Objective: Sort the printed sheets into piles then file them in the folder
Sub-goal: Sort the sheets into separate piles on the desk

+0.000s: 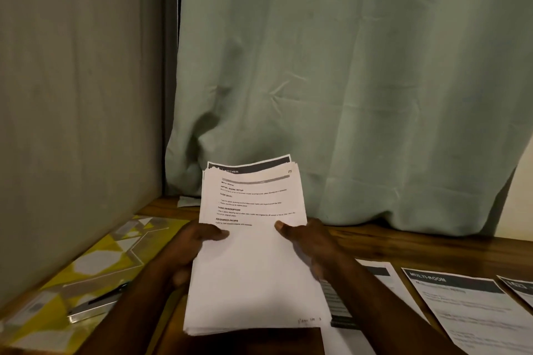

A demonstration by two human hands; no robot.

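I hold a stack of printed sheets [253,253] upright-tilted above the wooden table [403,242], its top page showing black headings. My left hand [190,248] grips the stack's left edge, thumb on top. My right hand [308,242] grips the right edge, thumb on the page. A yellow patterned folder [95,262] lies flat at the left with a metal clip [92,305] on it. On the table to the right lie a sheet headed "MULTI-ROOM" [473,311], a second sheet [372,291] partly hidden under my right forearm, and a third sheet [519,288] cut off by the frame's edge.
A pale green curtain [346,81] hangs down to the table's far edge. A grey wall panel [72,95] closes off the left side. A small scrap of paper [187,201] lies by the curtain's hem.
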